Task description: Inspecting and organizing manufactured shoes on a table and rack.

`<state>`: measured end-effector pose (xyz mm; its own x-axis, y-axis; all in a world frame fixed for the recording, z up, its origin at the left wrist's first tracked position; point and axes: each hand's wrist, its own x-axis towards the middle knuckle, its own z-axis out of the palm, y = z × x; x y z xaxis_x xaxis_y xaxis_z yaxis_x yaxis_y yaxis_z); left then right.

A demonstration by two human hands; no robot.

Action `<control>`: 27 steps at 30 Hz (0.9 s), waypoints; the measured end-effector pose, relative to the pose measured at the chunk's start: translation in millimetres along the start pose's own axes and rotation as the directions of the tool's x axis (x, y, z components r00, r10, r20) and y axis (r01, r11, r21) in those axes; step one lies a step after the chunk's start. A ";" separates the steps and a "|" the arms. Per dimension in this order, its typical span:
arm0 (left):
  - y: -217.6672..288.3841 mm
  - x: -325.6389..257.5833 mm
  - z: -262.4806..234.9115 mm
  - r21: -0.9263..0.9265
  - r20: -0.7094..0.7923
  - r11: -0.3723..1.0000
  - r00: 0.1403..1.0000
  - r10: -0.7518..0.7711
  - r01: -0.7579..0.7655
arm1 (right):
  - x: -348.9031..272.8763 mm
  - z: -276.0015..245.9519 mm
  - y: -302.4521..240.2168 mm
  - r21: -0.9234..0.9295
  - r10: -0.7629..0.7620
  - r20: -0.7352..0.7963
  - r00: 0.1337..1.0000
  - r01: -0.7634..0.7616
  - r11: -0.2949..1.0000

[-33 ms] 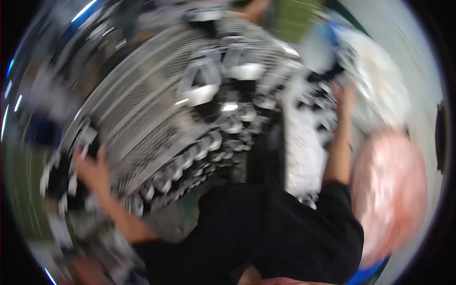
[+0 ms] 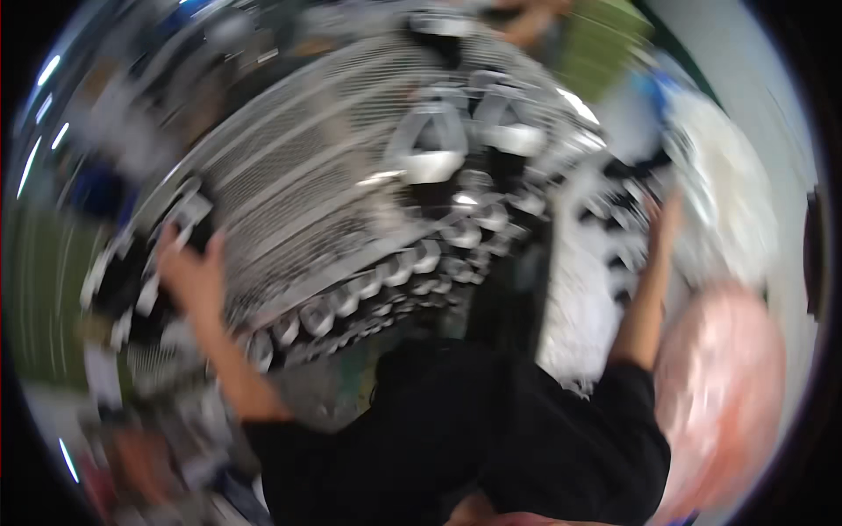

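Observation:
Motion blur softens the whole scene. My left hand (image 2: 190, 267) is at the left end of a grey ribbed, mesh-like surface (image 2: 272, 175), thumb and fingers spread apart. Just beyond its fingertips are black-and-white shoe-like pieces (image 2: 191, 212); whether it touches them is unclear. My right hand (image 2: 664, 219) reaches to a heap of small black-and-white pieces (image 2: 618, 206) on a white surface (image 2: 577, 298). Its fingers are smeared, so its grip cannot be made out. Between my arms, two larger black-and-white shoe-like pieces (image 2: 430, 145) sit side by side on the ribbed surface.
Several similar pieces (image 2: 386, 276) line the surface's near edge. On the right are a clear plastic bag (image 2: 728, 175) of whitish contents and a large pink bag (image 2: 719, 386), beside a pale wall (image 2: 737, 70). Another person's hand (image 2: 535, 17) shows at the top.
The view has swung, so the ribbed surface and the pieces on it appear farther right. Both hands appear slightly farther right, in much the same pose.

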<state>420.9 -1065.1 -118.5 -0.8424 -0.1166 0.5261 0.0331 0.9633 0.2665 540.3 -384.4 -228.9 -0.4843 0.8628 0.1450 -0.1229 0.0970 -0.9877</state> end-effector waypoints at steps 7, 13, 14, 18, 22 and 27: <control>26.5 6.4 9.5 -0.007 -0.104 0.993 0.987 -0.121 0.121 | -77.7 26.7 14.9 -0.051 -0.175 -0.025 0.984 0.174 0.983; 58.7 -36.2 6.2 -0.367 -0.392 0.896 0.915 0.095 -0.249 | -169.5 109.8 -68.7 0.299 -0.567 0.302 0.766 0.489 0.820; 59.6 -43.2 6.0 -0.470 -0.406 0.832 0.909 0.092 -0.294 | -179.7 118.7 -77.6 0.385 -0.592 0.399 0.700 0.458 0.801; 88.6 -62.7 -8.5 -0.836 -0.313 0.442 0.944 0.104 -0.326 | -208.5 151.8 -102.8 0.457 -0.561 0.613 0.557 0.330 0.826; 98.3 -79.6 -18.1 -0.976 -0.171 0.112 0.977 0.129 -0.185 | -228.8 182.5 -115.0 0.400 -0.413 0.774 0.480 0.134 0.907; 97.4 -96.1 -25.0 -0.997 -0.056 0.045 0.984 0.172 -0.065 | -238.5 197.5 -123.0 0.446 -0.336 0.848 0.411 -0.210 0.870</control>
<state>518.6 -966.1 -122.9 -0.7925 0.0373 0.6087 0.5924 -0.1898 0.7830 499.8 -700.1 -130.4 -0.8919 -0.0987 0.4413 -0.3919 -0.3182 -0.8632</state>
